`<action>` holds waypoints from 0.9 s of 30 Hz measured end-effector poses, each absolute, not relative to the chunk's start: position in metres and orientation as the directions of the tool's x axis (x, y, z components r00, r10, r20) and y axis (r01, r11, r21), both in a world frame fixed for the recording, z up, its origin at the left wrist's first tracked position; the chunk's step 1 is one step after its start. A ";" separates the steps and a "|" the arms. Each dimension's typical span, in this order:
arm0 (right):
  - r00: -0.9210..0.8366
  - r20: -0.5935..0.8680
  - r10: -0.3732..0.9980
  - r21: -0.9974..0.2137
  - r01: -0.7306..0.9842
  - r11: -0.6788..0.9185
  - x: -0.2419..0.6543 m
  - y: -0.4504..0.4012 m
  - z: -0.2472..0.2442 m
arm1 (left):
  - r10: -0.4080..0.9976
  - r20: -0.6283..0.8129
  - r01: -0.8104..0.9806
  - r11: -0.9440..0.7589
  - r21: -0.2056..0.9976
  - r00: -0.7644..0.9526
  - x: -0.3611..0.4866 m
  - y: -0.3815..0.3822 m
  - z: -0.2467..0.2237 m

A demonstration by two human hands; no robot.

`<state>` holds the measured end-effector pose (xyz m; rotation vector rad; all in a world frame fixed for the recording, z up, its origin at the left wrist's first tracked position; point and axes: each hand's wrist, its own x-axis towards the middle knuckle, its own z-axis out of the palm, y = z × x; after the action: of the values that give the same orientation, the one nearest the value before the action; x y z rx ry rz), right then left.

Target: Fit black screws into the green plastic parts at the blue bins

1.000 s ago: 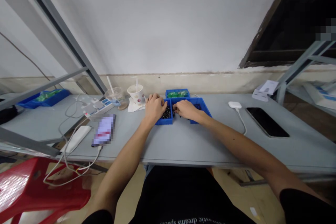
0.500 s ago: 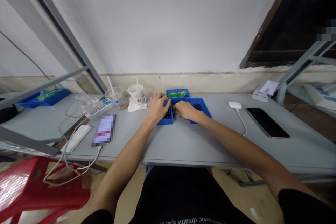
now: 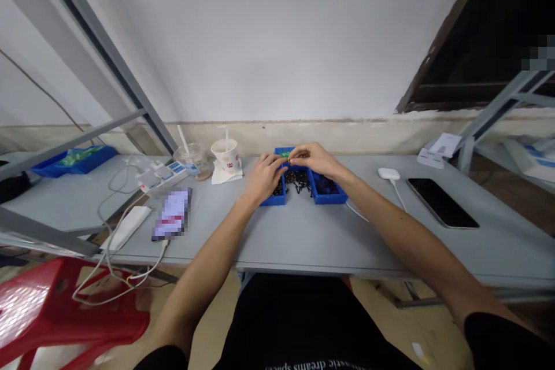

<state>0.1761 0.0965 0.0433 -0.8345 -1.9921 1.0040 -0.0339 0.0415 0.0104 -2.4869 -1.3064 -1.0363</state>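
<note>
The left hand point(image 3: 262, 179) curls loosely over the near-left blue bin point(image 3: 273, 201), its dark small parts showing beneath; whether it holds anything is hidden. The right hand point(image 3: 314, 160) pinches a tiny greenish piece point(image 3: 288, 156) above the far blue bin point(image 3: 281, 151). Dark wiry pieces point(image 3: 298, 182) lie between the near-left bin and the right blue bin point(image 3: 329, 199) on the worktop point(image 3: 295, 237).

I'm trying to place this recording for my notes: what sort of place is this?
Probably a small, plain workshop or parts-sorting bench: shallow blue parts bins holding small dark pieces sit on a long grey table, with a power strip nearby and metal shelving uprights alongside.
</note>
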 end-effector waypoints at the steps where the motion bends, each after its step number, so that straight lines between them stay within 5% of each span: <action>1: -0.518 0.310 0.798 -0.871 0.181 0.456 0.177 0.096 0.044 | 0.661 0.637 0.758 -0.627 0.178 0.398 -0.034 0.041 0.011; 7: -0.552 0.279 0.786 -0.899 0.139 0.416 0.175 0.089 0.046 | 0.647 0.638 0.726 -0.659 0.195 0.416 -0.035 0.039 0.016; 13: -0.552 0.387 0.739 -0.746 0.283 0.603 0.173 0.078 0.058 | 0.669 0.631 0.753 -0.628 0.196 0.393 -0.034 0.036 0.018; 27: -0.577 0.510 0.638 -0.448 0.455 0.769 0.174 0.060 0.071 | 0.643 0.696 0.741 -0.628 0.238 0.321 -0.032 0.034 0.020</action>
<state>0.1736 0.0599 0.0713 -0.8117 -2.2858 0.3522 -0.0321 0.0335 0.0196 -2.4504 -1.2902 -1.1996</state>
